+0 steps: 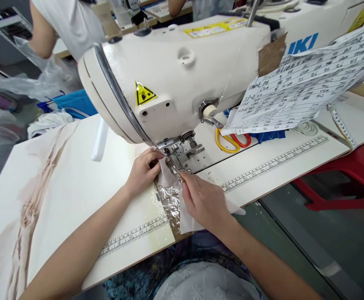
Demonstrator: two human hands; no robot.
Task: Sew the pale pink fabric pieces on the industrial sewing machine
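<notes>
The right hand (205, 201) hides part of the cloth (166, 175); the slim metal tool's (176, 171) tip is indistinct. The cloth, pale, thin and limp, lies at the sewing machine's (169, 79) needle end. The left hand's (144, 170) fingers pinch the cloth; the right hand's clamp the metal tool.

The sewing machine (169, 62) casing looks smooth and glossy; worktop (72, 175) smooth; slim tool (174, 168) shiny metal; cloth (166, 175) matt; list (300, 89) creased paper.
</notes>
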